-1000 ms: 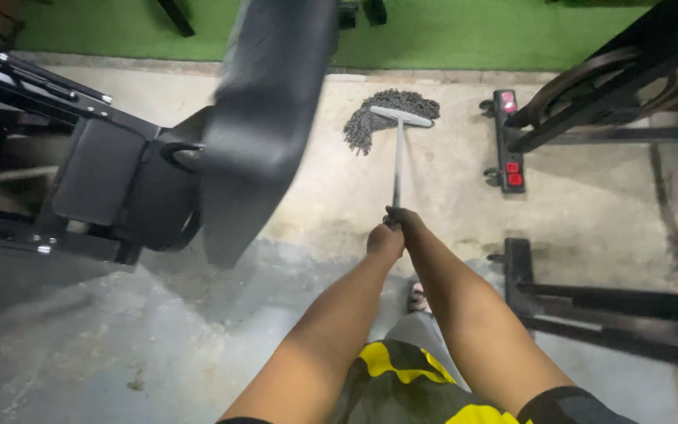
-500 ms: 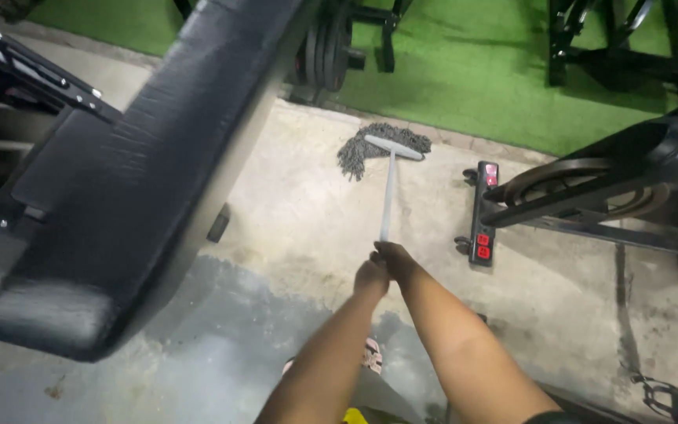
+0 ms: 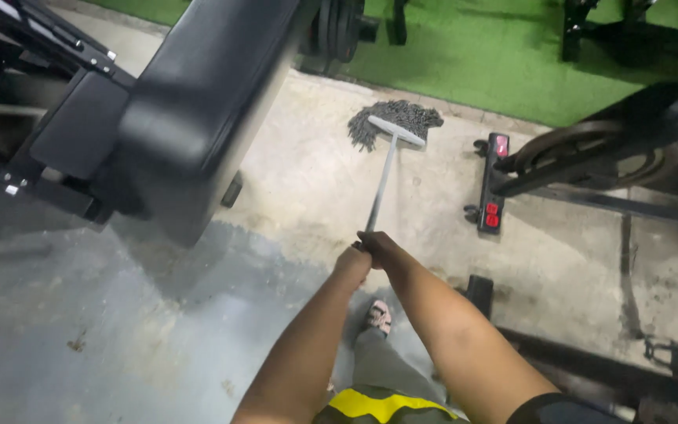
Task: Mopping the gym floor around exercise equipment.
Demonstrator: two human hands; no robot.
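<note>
Both hands grip the near end of a metal mop handle (image 3: 380,187). My left hand (image 3: 352,261) sits just below and left of my right hand (image 3: 378,245), the two touching. The handle runs away from me to a grey string mop head (image 3: 396,121) lying on the pale concrete floor close to the green turf edge. My forearms reach forward from the bottom of the view, and one sandalled foot (image 3: 377,316) shows beneath them.
A black padded gym bench (image 3: 198,102) on a black frame stands at the left. A black exercise bike with a red-marked foot bar (image 3: 493,184) stands at the right. Another black machine base (image 3: 590,361) lies at lower right. Green turf (image 3: 496,55) with weight plates is behind.
The view has shifted; the bench pad appears smaller and further left. The mop head stays near the turf edge, and both hands keep hold of the handle.
</note>
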